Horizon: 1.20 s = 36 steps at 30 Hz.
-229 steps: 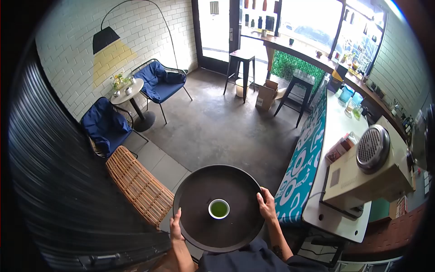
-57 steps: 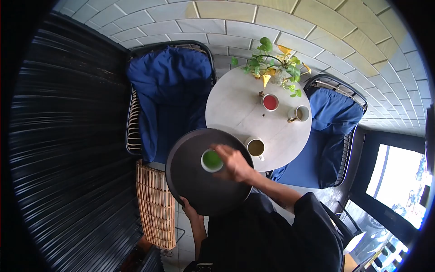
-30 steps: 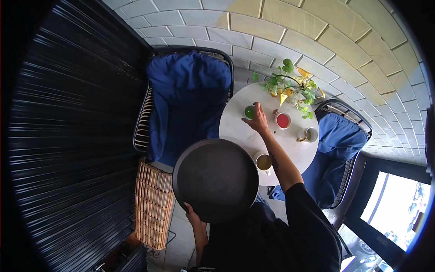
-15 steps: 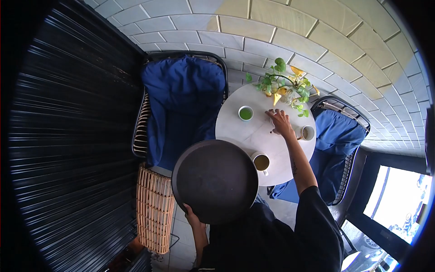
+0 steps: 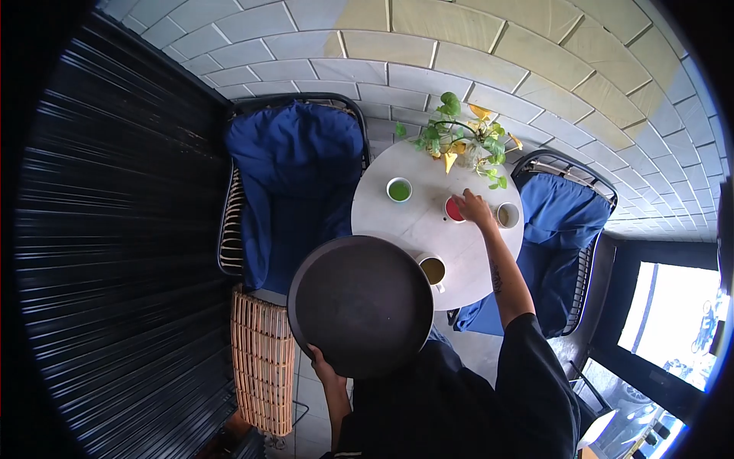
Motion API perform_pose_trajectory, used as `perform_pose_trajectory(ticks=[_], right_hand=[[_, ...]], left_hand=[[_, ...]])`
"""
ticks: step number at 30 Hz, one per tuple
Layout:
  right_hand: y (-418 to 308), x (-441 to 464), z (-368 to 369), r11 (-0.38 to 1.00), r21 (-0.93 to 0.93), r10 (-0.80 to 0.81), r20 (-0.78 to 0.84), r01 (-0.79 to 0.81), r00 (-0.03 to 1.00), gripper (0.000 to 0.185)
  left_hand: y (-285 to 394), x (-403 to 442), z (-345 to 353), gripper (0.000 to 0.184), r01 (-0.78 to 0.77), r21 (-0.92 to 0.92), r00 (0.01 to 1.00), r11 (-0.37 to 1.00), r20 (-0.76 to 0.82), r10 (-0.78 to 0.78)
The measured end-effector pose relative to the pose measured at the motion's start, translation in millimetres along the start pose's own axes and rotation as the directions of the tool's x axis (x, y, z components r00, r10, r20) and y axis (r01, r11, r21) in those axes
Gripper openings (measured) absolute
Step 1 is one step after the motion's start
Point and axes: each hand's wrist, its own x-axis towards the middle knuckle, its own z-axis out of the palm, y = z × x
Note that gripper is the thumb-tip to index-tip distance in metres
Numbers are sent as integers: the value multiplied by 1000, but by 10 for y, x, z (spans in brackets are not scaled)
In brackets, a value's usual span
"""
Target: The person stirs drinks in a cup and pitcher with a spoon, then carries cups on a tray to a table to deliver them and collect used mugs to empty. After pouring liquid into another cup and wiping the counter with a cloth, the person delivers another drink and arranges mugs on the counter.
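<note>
My left hand (image 5: 326, 369) grips the near-left rim of a round dark tray (image 5: 361, 306), its thumb over the edge. Nothing lies on the tray. My right hand (image 5: 474, 208) is at a small cup with red contents (image 5: 453, 210), fingers closed at its right rim and partly hiding it. A cup with green contents (image 5: 399, 190) stands to the left on the round white table (image 5: 394, 226). Just right of my right hand is a pale cup (image 5: 507, 215). Near the tray stands a white mug (image 5: 433, 269) of brownish liquid, handle toward me.
A leafy plant (image 5: 466, 138) stands at the table's back edge by the brick wall (image 5: 428, 50). Chairs with blue cushions flank the table, one left (image 5: 294, 153) and one right (image 5: 562, 222). A wicker seat (image 5: 262, 363) stands at lower left.
My right hand has drawn back slightly to the right, so the cup's red contents now show. The view has shifted a little. My left hand keeps the tray in about the same place.
</note>
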Motion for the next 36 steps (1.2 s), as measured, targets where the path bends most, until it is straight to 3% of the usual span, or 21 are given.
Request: perform_pose_trajectory(ticks=[2,4,5,7,14,16,21,23,27,29,36], right_hand=[[3,-51,-96,999,25,25,-16,-25,1000,54],[-28,-142,-242,956,229,149,155,-183,977,54],[1,-147,-232,955,231,153,154,-186,976,54],[52,-154,-209,838,408,246,308,-361,919,58],[108,-424,-12,682,544,259,446,-489,857,67],[193,-458,162,573,651,220,463,-498,859,64],[261,-682,312,457,796,123,386,-397,914,61],[257,-775,371,351,868,86,343,-351,935,54],[220,-899,512,272,921,79,267,-279,960,45],[199,-959,575,164,961,97,210,-224,973,42],[-11,-1571,274,168,982,138,67,-90,988,40]], left_hand=[[1,15,0,83,-1,8,1000,1000,4,1],[0,12,2,82,6,-8,1000,1000,-4,-6],[-16,38,-30,82,7,-5,1000,1000,-2,-7],[-48,101,-102,81,4,-36,998,999,57,-2],[25,51,-25,78,35,-38,999,999,0,-35],[32,54,-30,77,41,-15,999,999,5,-41],[10,109,-65,78,24,13,999,1000,36,-25],[25,95,-44,77,30,26,999,999,22,-31],[31,104,-53,75,44,29,999,999,1,-44],[61,71,-36,75,44,41,999,998,13,-45],[144,108,-48,74,31,91,995,995,94,-39]])
